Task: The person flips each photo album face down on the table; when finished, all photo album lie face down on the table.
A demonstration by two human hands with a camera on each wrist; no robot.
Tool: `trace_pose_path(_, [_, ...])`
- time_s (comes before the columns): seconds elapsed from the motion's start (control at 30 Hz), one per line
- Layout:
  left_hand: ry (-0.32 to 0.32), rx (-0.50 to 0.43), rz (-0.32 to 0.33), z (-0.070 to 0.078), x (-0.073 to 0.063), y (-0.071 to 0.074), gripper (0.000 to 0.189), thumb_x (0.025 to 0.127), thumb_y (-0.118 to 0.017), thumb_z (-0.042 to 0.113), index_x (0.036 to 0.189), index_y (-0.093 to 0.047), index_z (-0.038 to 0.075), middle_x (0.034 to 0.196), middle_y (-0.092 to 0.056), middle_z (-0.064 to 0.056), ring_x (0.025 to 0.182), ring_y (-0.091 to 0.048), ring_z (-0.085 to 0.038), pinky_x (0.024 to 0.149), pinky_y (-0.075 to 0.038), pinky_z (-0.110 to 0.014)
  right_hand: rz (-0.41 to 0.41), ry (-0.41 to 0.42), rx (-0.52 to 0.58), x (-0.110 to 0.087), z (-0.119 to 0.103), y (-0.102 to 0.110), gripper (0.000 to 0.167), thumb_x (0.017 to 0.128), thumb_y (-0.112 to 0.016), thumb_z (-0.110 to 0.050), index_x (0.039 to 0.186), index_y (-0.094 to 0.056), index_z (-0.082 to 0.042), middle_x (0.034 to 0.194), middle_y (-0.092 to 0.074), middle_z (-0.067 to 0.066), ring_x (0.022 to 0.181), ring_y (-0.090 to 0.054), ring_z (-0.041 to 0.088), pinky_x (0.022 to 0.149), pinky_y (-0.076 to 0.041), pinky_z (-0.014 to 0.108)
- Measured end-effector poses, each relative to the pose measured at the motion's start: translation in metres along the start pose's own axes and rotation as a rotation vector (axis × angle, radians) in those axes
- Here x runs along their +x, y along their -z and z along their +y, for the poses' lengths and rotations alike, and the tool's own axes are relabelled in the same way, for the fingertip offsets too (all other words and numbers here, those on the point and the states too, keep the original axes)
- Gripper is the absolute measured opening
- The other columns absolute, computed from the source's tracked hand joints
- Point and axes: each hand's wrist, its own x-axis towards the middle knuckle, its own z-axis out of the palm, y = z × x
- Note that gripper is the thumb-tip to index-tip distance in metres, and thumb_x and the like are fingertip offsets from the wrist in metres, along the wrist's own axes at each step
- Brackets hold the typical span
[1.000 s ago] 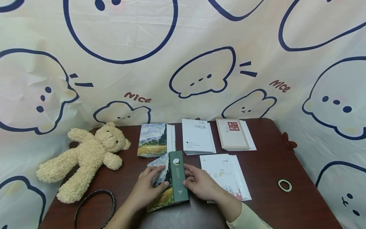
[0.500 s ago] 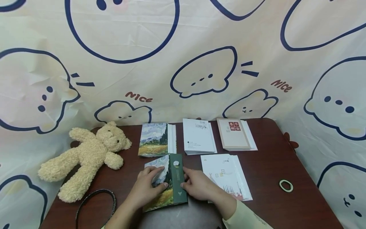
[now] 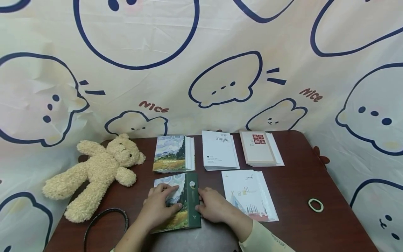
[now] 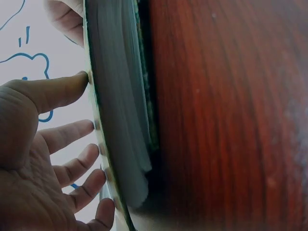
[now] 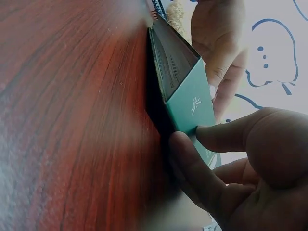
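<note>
A photo album [image 3: 192, 199] with a painted landscape cover and a dark green spine lies near the table's front. My left hand [image 3: 157, 208] rests its spread fingertips on the cover; in the left wrist view the left hand [image 4: 53, 144] touches only the cover face, beside the page block [image 4: 118, 110]. At the spine, my right hand [image 3: 214, 206] has its thumb and fingers curled against the edge. In the right wrist view the right hand [image 5: 260, 163] sets the thumb on the green spine [image 5: 192, 96], with the index finger at its lower edge.
Behind lie another landscape album [image 3: 169, 154], a white one [image 3: 218, 150] and a beige one [image 3: 257, 148]. A white illustrated album [image 3: 245, 192] lies right of my right hand. A teddy bear [image 3: 100, 171] and a black cord loop [image 3: 124, 213] are left, a pale green ring [image 3: 316, 205] right.
The album has shifted a little left, and its spine has tilted down so less of it faces up. Both hands moved along with it, keeping contact.
</note>
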Motion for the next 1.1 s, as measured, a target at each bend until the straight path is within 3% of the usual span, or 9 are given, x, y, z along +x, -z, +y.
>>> trace_pose_path(0.27, [0.009, 0.029, -0.008, 0.001, -0.001, 0.002, 0.058, 0.086, -0.085, 0.038, 0.139, -0.068, 0.023, 0.136, -0.057, -0.006, 0.128, -0.045, -0.038, 0.085, -0.043, -0.060, 0.006, 0.006, -0.010, -0.002, -0.001, 0.001, 0.070, 0.095, -0.075, -0.033, 0.149, -0.050, 0.005, 0.120, -0.065, 0.006, 0.122, -0.060, 0.024, 0.104, -0.050, 0.043])
trace_pose_path(0.5, [0.004, 0.013, -0.004, -0.001, 0.000, 0.001, 0.058, 0.087, -0.084, 0.039, 0.140, -0.067, 0.023, 0.138, -0.058, -0.008, 0.129, -0.047, -0.039, 0.092, -0.044, -0.065, 0.006, 0.046, 0.033, -0.007, 0.005, 0.004, 0.075, 0.094, -0.075, -0.034, 0.152, -0.047, 0.003, 0.120, -0.065, 0.003, 0.102, -0.060, 0.010, 0.098, -0.051, 0.037])
trace_pose_path(0.67, [-0.023, -0.053, 0.005, 0.001, -0.001, 0.002, 0.057, 0.087, -0.084, 0.038, 0.139, -0.067, 0.022, 0.135, -0.061, -0.008, 0.128, -0.051, -0.038, 0.097, -0.046, -0.065, 0.039, 0.087, 0.119, -0.010, 0.012, 0.004, 0.072, 0.096, -0.075, -0.029, 0.152, -0.046, 0.005, 0.117, -0.064, -0.001, 0.085, -0.058, 0.000, 0.081, -0.052, 0.026])
trace_pose_path(0.77, [-0.046, -0.120, -0.002, 0.004, -0.001, 0.002, 0.055, 0.088, -0.085, 0.036, 0.138, -0.068, 0.021, 0.132, -0.063, -0.006, 0.126, -0.054, -0.036, 0.097, -0.048, -0.061, 0.061, 0.100, 0.183, -0.013, 0.017, 0.004, 0.070, 0.096, -0.074, -0.025, 0.153, -0.045, 0.004, 0.118, -0.064, -0.001, 0.084, -0.060, -0.003, 0.076, -0.052, 0.022])
trace_pose_path(1.1, [-0.095, -0.196, -0.024, 0.018, 0.003, -0.006, 0.051, 0.090, -0.083, 0.031, 0.138, -0.067, 0.020, 0.132, -0.063, -0.004, 0.125, -0.055, -0.034, 0.097, -0.049, -0.059, 0.091, 0.089, 0.301, -0.031, 0.029, 0.015, 0.065, 0.097, -0.072, -0.017, 0.153, -0.046, 0.001, 0.121, -0.066, 0.004, 0.090, -0.064, 0.002, 0.075, -0.056, 0.023])
